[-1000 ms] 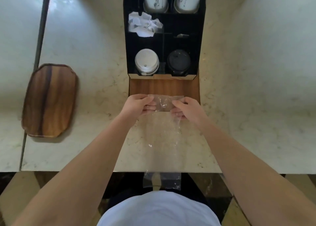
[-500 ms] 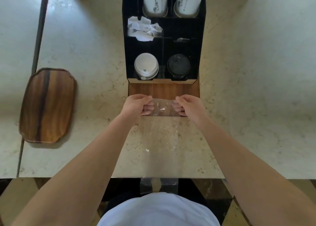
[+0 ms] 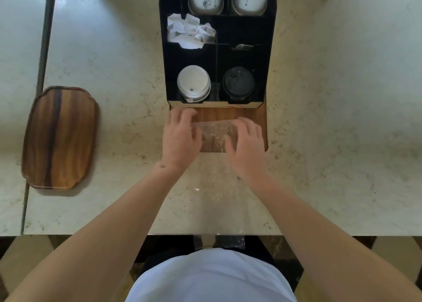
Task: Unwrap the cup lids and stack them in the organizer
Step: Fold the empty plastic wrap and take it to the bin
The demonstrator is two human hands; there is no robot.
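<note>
Marble counter (image 3: 319, 141): white lids (image 3: 193, 84) and black lids (image 3: 238, 84) already fill the organizer (image 3: 164, 57), left hand (image 3: 180, 139) and right hand (image 3: 246, 146) gathering the empty wrap (image 3: 214, 135), grip too blurred to tell

Single head view, steeply down, over counter (image 3: 331, 141).

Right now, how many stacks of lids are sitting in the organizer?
2. A white lid stack sits in the front-left compartment of the organizer, and a black lid stack in the front-right one. How many lids each stack holds cannot be told from above.
</note>
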